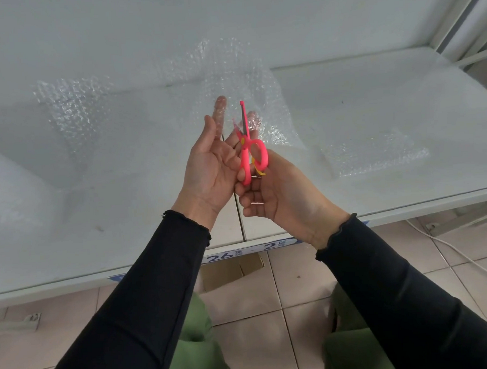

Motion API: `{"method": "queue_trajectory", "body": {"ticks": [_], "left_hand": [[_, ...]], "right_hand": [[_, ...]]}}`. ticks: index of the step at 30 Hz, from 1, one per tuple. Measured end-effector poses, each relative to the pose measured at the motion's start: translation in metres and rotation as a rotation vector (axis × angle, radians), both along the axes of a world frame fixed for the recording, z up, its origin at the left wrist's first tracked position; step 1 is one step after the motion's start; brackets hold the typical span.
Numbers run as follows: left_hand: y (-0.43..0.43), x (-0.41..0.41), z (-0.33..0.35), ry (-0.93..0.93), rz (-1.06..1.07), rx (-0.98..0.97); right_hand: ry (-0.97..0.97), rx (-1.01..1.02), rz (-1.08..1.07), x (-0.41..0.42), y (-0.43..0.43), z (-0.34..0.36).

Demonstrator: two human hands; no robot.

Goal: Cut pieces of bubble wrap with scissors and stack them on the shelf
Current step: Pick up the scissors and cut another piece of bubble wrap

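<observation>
Glossy bubble wrap [243,81], plastic-handled scissors [250,153]

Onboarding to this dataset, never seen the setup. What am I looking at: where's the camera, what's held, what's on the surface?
No machine here: a person works with bare hands. The one picture comes from a wide-angle camera on their head, looking down past the black sleeves. The right hand grips pink scissors, blades pointing up. The left hand holds up a clear bubble wrap sheet, one finger showing through it. On the white shelf lie two more bubble wrap pieces: the left piece and the right piece.
</observation>
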State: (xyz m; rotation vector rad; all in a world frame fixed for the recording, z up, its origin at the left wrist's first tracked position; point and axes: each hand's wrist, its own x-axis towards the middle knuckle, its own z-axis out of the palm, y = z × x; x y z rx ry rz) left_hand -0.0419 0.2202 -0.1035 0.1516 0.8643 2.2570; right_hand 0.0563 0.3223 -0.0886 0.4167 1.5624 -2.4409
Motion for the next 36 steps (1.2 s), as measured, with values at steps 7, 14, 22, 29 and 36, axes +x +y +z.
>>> {"method": "queue_trajectory", "body": {"ticks": [7, 14, 22, 29, 36], "left_hand": [[-0.001, 0.001, -0.001, -0.020, 0.009, 0.071], [0.002, 0.002, 0.003, -0.034, 0.031, 0.109], [0.005, 0.003, -0.001, 0.007, 0.061, 0.081], [0.004, 0.004, 0.000, 0.012, 0.060, 0.074], [0.005, 0.004, 0.000, -0.007, 0.044, 0.069]], "right_hand": [[0.015, -0.024, -0.031, 0.002, -0.005, -0.003], [0.026, -0.005, -0.082, 0.006, -0.009, -0.004], [0.008, 0.006, -0.115, 0.005, -0.010, -0.005], [0.016, -0.008, -0.135, 0.007, -0.012, -0.005], [0.042, -0.004, -0.145, 0.008, -0.011, -0.007]]}}
